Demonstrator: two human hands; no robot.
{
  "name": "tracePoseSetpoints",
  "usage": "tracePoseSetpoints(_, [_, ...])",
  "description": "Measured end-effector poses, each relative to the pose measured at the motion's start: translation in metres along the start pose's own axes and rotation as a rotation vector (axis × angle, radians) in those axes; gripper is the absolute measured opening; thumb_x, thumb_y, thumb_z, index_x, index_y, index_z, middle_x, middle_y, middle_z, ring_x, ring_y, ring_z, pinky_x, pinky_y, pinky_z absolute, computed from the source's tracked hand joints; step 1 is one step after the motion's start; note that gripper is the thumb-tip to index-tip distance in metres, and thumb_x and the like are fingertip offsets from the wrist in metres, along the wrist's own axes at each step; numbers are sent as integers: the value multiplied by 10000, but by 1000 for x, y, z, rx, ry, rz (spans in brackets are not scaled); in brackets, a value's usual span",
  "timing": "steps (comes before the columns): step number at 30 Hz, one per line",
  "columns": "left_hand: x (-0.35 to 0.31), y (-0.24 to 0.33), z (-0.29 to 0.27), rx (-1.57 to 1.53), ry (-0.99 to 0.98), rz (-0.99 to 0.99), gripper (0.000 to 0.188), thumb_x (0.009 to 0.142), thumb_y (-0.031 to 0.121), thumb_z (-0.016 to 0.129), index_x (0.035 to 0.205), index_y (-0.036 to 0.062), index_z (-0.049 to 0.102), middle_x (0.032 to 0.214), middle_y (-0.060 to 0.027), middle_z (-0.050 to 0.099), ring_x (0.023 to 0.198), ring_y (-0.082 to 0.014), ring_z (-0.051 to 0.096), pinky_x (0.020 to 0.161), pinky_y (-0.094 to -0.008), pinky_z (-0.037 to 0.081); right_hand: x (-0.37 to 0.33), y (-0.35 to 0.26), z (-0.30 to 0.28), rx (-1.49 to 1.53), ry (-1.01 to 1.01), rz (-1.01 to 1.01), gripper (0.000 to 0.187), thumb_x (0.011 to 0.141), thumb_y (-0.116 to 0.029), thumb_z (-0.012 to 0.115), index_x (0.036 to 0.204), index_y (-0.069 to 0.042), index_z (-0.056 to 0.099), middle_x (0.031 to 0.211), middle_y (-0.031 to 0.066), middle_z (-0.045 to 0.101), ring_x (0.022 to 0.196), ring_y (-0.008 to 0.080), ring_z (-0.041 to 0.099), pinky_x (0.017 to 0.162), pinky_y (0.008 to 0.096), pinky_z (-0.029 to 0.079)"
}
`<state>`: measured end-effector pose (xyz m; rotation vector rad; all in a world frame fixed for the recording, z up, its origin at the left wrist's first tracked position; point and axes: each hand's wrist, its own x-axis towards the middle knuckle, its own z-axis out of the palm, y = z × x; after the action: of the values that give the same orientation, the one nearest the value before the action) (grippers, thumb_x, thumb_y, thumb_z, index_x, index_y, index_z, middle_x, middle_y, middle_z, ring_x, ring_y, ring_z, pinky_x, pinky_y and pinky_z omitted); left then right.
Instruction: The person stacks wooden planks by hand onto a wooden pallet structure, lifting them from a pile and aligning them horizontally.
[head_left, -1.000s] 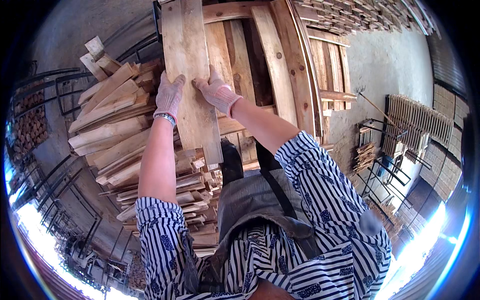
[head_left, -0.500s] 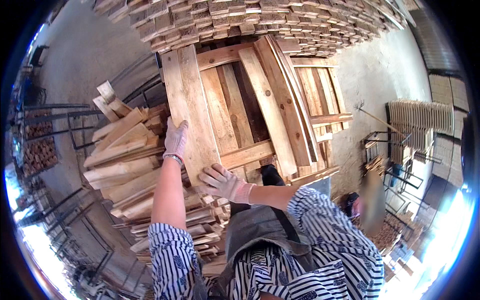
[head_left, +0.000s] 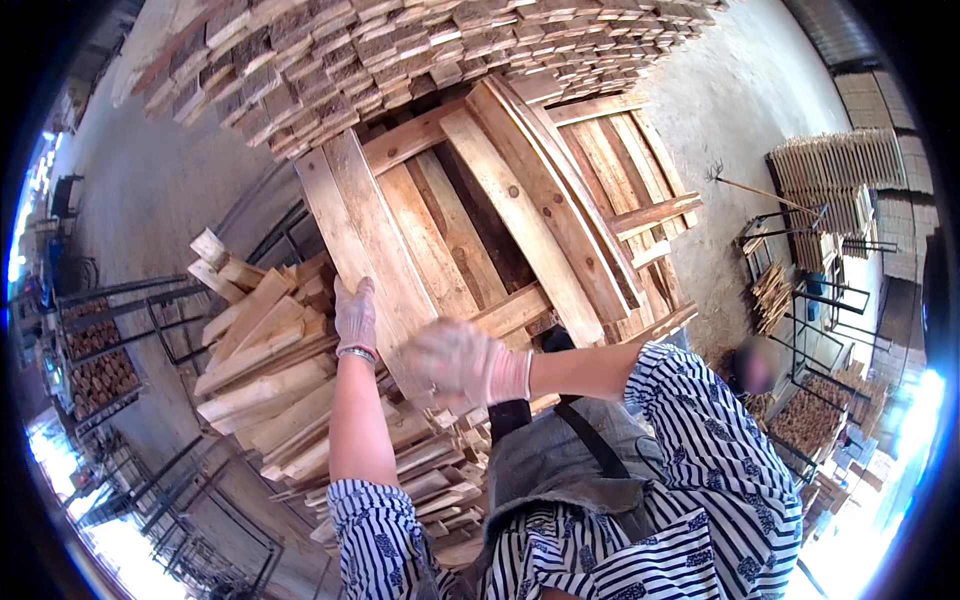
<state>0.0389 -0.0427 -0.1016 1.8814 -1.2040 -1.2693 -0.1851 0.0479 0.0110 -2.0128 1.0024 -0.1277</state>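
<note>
Two pale wooden boards lie side by side at the left of a slatted wooden stack; the outer board (head_left: 328, 210) runs alongside the inner board (head_left: 378, 230). My left hand (head_left: 356, 315), in a whitish work glove, grips the outer board's left edge, fingers partly hidden. Over the boards' near end is my gloved right hand (head_left: 455, 360), its fingers smeared by motion; whether it touches the wood I cannot tell. Crosspieces such as the near rail (head_left: 513, 309) join the slats beneath. Several loose planks (head_left: 530, 190) lie slanting on the stack's right part.
A jumbled heap of offcuts (head_left: 270, 350) stands left of the stack. Beyond it rises a tall pile of short boards (head_left: 400, 60). On the right are a long-handled fork (head_left: 765, 190), stacked slats (head_left: 840, 165), metal racks (head_left: 830, 300) and a person (head_left: 752, 365).
My right hand has lifted or shifted off its flat rest at the boards' near end and is blurred. My left hand stays at the board's edge. The whole view has turned slightly.
</note>
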Motion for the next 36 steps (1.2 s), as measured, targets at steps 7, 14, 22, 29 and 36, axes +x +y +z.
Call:
tracePoseSetpoints(7, [8, -13, 3, -147, -50, -19, 636, 963, 227, 663, 1486, -14, 395, 1341, -196, 603, 1153, -286, 608, 1019, -390, 483, 100, 52, 23, 705, 464, 646, 926, 873, -418, 721, 1565, 1, 271, 1455, 288, 508, 1341, 406, 522, 1094, 420, 444])
tracePoseSetpoints(14, [14, -28, -4, 116, 29, 31, 747, 974, 311, 660, 1526, -59, 318, 1380, -248, 584, 1168, -338, 620, 1011, -387, 489, 72, 57, 2, 706, 461, 615, 1019, 833, -469, 754, 1599, -50, 228, 1410, 315, 543, 1300, 391, 568, 1062, 415, 470])
tracePoseSetpoints(22, [-5, 10, 22, 250, 150, -9, 869, 921, 326, 699, 1545, -78, 249, 1480, -285, 467, 1304, -367, 530, 1087, -399, 440, 46, 61, -25, 285, 321, 639, 1123, 778, -368, 805, 1612, -58, 119, 1475, 274, 460, 1343, 394, 512, 1084, 429, 464])
tracePoseSetpoints(29, [-24, 27, 33, 670, 123, -139, 1207, 734, 322, 812, 1605, 21, 31, 1528, -338, 362, 1372, -438, 464, 1122, -445, 444, -28, 67, -60, -192, 381, 753, 948, 810, -327, 751, 1521, 52, 251, 1531, 256, 385, 1411, 409, 405, 1155, 477, 361])
tracePoseSetpoints(36, [-26, 36, 31, 673, 54, -231, 1245, 751, 380, 818, 1612, 22, -8, 1549, -307, 368, 1398, -432, 442, 1167, -440, 389, -27, 127, -27, -698, 626, 537, 557, 888, -109, 557, 1431, -96, 438, 1409, 150, 434, 1329, 329, 413, 1101, 476, 343])
